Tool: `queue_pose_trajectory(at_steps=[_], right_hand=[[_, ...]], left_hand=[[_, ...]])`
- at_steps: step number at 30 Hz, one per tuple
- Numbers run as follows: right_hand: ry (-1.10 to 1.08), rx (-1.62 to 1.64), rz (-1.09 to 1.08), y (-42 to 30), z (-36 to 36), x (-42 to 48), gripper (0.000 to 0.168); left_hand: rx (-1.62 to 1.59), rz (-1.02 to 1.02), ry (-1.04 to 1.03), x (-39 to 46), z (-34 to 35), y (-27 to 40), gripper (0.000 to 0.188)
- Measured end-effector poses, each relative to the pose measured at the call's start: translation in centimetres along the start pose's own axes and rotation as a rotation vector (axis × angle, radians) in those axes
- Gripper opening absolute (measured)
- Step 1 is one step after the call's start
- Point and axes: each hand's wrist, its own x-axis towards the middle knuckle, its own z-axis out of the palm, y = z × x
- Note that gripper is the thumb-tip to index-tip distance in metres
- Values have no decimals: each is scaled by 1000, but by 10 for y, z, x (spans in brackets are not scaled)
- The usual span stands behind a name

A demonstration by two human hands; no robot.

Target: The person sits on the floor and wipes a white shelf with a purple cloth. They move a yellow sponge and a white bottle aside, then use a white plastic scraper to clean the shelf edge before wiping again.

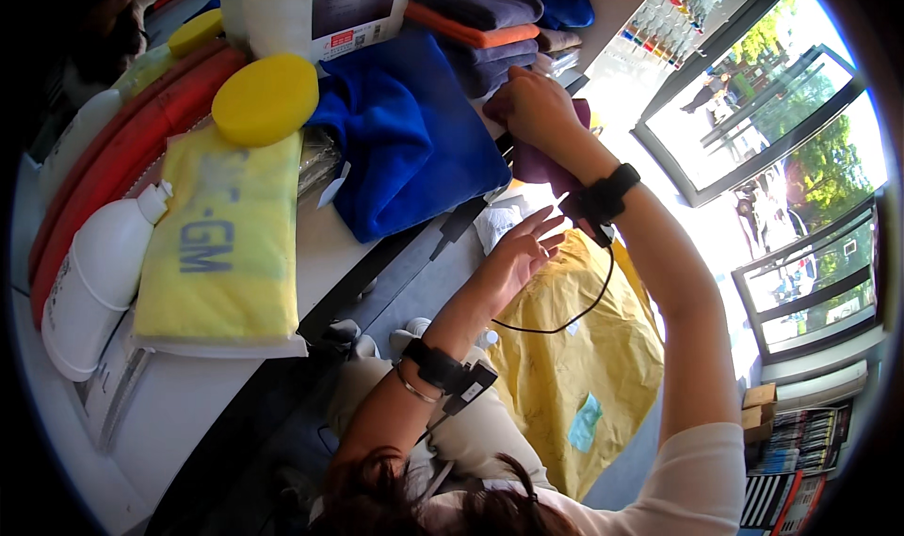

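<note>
My right hand grips a dark maroon cloth, which hangs below the fingers by the table edge. Part of that cloth is hidden behind my hand and wrist. Lower down, my left hand is in the air with its fingers apart, holding nothing. Beneath it, beside my legs, is a large crinkled yellow sack. On the table, left of my right hand, lies a folded blue cloth. A stack of folded grey and orange cloths sits just beyond.
A white table holds a yellow round sponge, a bagged yellow cloth bearing letters, a white bottle and a white jug. Red curved pieces lie behind. A black cable hangs near my wrists.
</note>
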Motion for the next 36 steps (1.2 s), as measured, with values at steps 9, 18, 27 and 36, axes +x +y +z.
queue_pose_trajectory(at_steps=[9, 18, 27, 36], right_hand=[[102, -259, -61, 18, 6, 0, 20], [58, -93, -163, 1, -6, -4, 14], [-44, -95, -203, 5, -9, -2, 11], [41, -170, -273, 19, 0, 9, 10]], left_hand=[[3, -43, -76, -1, 7, -2, 66], [63, -44, -35, -5, 3, 3, 63], [64, -56, 58, -3, -2, -5, 59], [80, -89, 14, 1, 5, -8, 56]])
